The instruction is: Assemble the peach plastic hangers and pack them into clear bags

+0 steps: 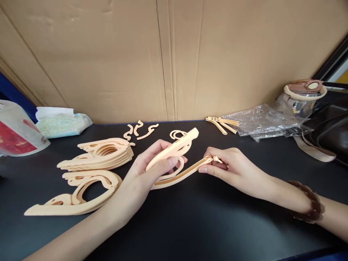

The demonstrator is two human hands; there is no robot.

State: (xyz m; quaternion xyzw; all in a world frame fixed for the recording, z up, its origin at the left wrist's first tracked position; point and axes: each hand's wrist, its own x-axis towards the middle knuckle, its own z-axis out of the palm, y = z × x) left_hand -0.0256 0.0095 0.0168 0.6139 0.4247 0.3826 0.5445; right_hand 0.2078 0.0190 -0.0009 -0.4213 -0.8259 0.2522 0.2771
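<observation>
My left hand [152,163] is closed around a beige plastic folding hanger [170,146], its thumb pressed on the near side. One arm of the hanger points up and away; the other, a grooved curved arm [185,174], reaches right. My right hand [228,165] pinches the end of that grooved arm between thumb and fingers. A small beige piece [216,159] shows among the right fingers, partly hidden. Left of my left hand lie a stack of folded hangers [119,154] and, closer to me, more folded hangers [78,208], partly behind my forearm.
Behind the hands are loose beige hooks [148,132], beige rings [177,135] and loose grooved arms [221,123]. Clear plastic bags [266,119] and a lidded bottle [301,99] stand back right. A tissue pack [65,123] and a white-and-red tub [19,130] are left. Cardboard [122,65] walls the back.
</observation>
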